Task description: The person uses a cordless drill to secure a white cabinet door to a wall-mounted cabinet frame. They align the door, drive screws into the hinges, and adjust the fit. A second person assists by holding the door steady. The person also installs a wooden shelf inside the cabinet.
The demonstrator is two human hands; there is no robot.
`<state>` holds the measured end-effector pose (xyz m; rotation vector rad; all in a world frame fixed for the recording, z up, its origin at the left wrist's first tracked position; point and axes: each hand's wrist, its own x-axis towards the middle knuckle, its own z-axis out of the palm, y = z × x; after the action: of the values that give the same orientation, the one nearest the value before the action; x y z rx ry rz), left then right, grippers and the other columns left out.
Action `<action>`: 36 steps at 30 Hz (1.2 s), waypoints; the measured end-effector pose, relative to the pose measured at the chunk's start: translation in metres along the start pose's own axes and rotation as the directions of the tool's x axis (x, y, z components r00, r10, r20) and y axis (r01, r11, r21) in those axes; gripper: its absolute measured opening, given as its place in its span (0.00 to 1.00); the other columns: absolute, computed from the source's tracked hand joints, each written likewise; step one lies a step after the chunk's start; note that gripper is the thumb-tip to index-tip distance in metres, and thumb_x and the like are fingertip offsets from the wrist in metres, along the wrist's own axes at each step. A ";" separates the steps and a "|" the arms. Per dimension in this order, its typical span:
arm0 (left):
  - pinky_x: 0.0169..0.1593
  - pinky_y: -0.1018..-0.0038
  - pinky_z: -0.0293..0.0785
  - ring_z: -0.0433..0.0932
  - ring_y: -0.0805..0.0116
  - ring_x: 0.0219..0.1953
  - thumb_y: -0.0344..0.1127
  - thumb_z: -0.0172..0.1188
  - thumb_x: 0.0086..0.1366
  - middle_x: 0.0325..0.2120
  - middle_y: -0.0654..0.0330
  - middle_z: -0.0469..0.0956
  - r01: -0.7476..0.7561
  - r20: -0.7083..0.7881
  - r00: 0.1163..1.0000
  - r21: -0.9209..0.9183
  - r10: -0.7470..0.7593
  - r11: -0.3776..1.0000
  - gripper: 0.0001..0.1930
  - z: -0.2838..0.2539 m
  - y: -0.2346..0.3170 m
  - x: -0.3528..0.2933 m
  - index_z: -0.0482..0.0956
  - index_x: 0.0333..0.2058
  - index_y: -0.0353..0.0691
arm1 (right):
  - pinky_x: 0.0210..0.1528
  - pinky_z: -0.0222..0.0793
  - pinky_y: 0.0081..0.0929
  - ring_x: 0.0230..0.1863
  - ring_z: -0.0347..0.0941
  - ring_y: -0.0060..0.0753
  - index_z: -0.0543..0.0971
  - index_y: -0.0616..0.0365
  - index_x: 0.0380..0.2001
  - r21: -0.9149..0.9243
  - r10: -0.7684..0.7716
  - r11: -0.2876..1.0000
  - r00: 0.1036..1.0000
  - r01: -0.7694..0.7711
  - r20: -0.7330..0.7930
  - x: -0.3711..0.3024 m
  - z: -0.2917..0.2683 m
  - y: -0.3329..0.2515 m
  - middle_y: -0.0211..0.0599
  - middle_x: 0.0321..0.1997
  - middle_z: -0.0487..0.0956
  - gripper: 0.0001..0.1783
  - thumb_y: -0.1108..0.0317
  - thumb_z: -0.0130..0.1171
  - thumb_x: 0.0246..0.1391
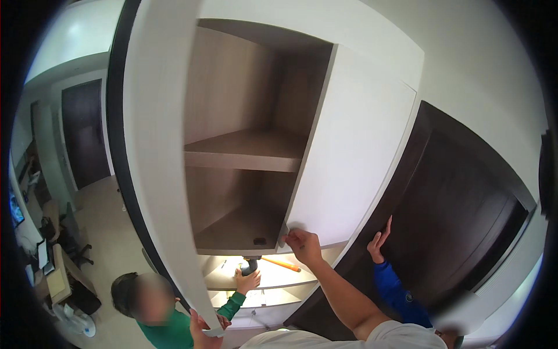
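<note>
My right hand (303,245) has its fingers closed on the lower corner of the white right cabinet door (354,145). At the bottom left my left hand (204,333) grips the lower end of the white left door (160,145), which stands swung outward. Between the doors the wood-toned cabinet (244,158) shows two compartments, with a small dark piece (260,241) on its floor. Below it, a co-worker's hand (249,281) holds a black tool (250,266), likely a drill, up against the underside. An orange-handled tool (282,264) lies beside it on the lit shelf.
A co-worker in green (168,331) stands close at lower left. Another person's hand (379,241), in a blue sleeve, rests against the dark door (459,203) at right. Far left are desks (61,267), a white fan (81,323) and another dark door (86,134).
</note>
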<state>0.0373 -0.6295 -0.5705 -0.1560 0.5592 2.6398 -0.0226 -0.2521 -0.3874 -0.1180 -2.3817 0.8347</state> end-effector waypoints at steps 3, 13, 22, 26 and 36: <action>0.43 0.55 0.79 0.78 0.53 0.28 0.66 0.44 0.66 0.22 0.54 0.78 -0.054 0.063 0.997 0.056 0.050 0.997 0.34 0.003 0.006 -0.005 0.81 0.38 0.36 | 0.28 0.70 0.34 0.21 0.75 0.38 0.83 0.60 0.28 0.091 0.052 0.995 0.999 -0.051 -0.009 0.001 0.004 0.002 0.44 0.20 0.79 0.14 0.60 0.72 0.56; 0.41 0.62 0.67 0.72 0.64 0.29 0.62 0.47 0.63 0.28 0.61 0.75 0.017 0.005 1.000 -0.104 -0.016 0.994 0.25 -0.001 -0.009 -0.014 0.77 0.38 0.45 | 0.33 0.74 0.36 0.27 0.81 0.39 0.86 0.56 0.32 0.084 0.100 0.991 0.994 -0.102 0.035 -0.001 0.013 0.009 0.44 0.27 0.84 0.14 0.56 0.70 0.57; 0.51 0.64 0.69 0.74 0.64 0.39 0.56 0.55 0.68 0.30 0.66 0.74 0.054 0.121 0.991 0.012 -0.055 0.998 0.17 0.023 -0.007 -0.019 0.78 0.40 0.48 | 0.37 0.74 0.28 0.31 0.80 0.25 0.87 0.57 0.37 0.320 0.043 0.944 0.991 -0.081 0.125 -0.005 0.007 0.022 0.38 0.30 0.86 0.10 0.63 0.69 0.59; 0.49 0.64 0.74 0.78 0.63 0.38 0.50 0.55 0.72 0.31 0.62 0.77 0.258 -0.066 0.966 0.277 -0.249 0.926 0.16 0.025 -0.033 -0.012 0.79 0.42 0.43 | 0.38 0.76 0.30 0.32 0.82 0.29 0.87 0.58 0.39 0.221 0.053 0.972 0.989 -0.083 0.139 -0.008 -0.002 0.022 0.39 0.30 0.86 0.12 0.61 0.69 0.59; 0.55 0.69 0.74 0.80 0.64 0.45 0.32 0.68 0.65 0.41 0.56 0.81 -0.584 0.535 0.812 0.746 0.234 0.322 0.16 0.078 -0.124 0.101 0.78 0.49 0.32 | 0.36 0.73 0.32 0.28 0.78 0.30 0.88 0.58 0.36 0.144 0.055 0.987 0.993 -0.070 0.106 0.001 0.002 0.017 0.37 0.27 0.85 0.12 0.60 0.69 0.56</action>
<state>-0.0004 -0.4555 -0.5634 0.8853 2.0116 2.2683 -0.0271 -0.2392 -0.3985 -0.0928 -2.4110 1.0666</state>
